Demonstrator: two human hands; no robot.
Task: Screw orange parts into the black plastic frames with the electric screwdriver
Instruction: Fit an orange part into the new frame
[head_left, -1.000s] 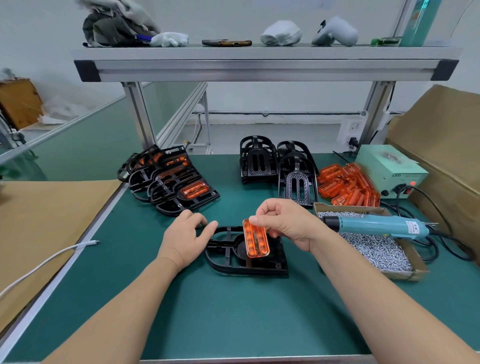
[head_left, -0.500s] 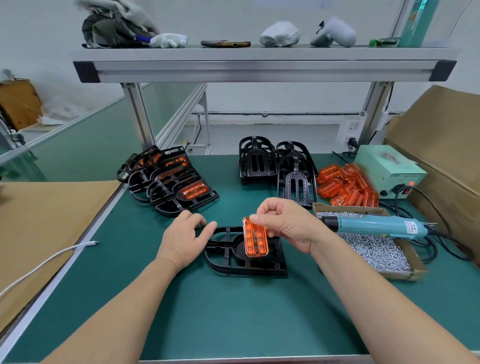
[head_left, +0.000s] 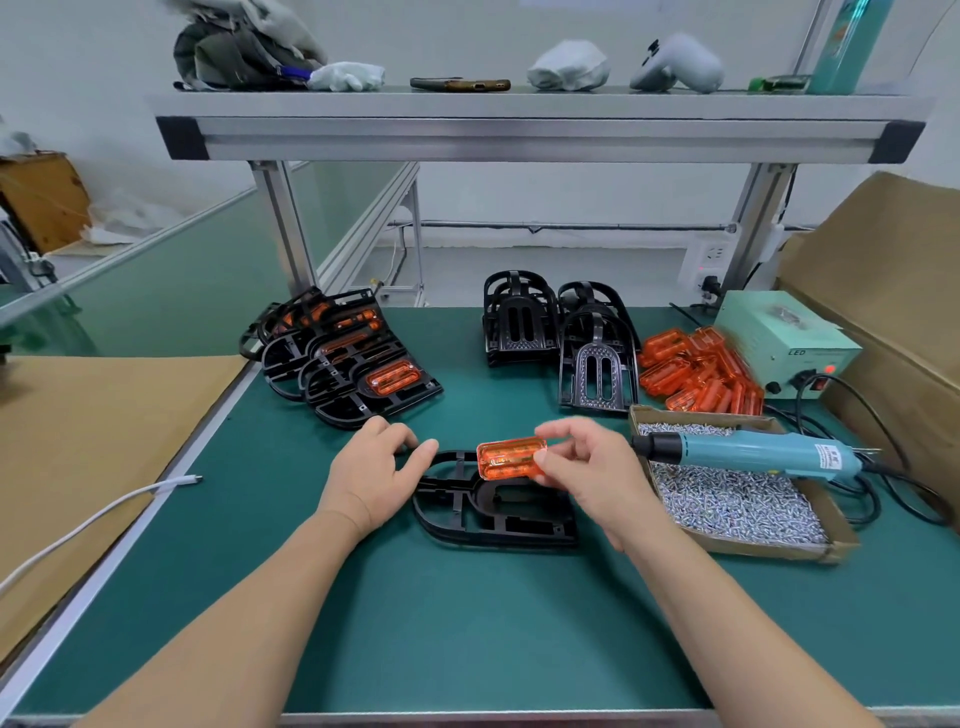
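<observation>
I am resting the left hand (head_left: 371, 467) on the rounded left end of the black frame (head_left: 493, 514), thumb spread toward the middle and fingers relaxed, gripping nothing and just pinning the frame to the green mat (head_left: 467, 623). For a clean seating, I judge that this hand should be pressing down so the frame is not sliding while the piece goes in. Just to the right, the orange part (head_left: 511, 459) is hovering over the frame's far edge, long side running left to right, not yet in its opening. It should be going down level, not corner-first. I am pinching its right end with the right hand (head_left: 592, 467), thumb below, fingertips above, wrist bent inward. Further right, the electric screwdriver (head_left: 748, 453) is lying untouched across the box of screws (head_left: 737, 506).
</observation>
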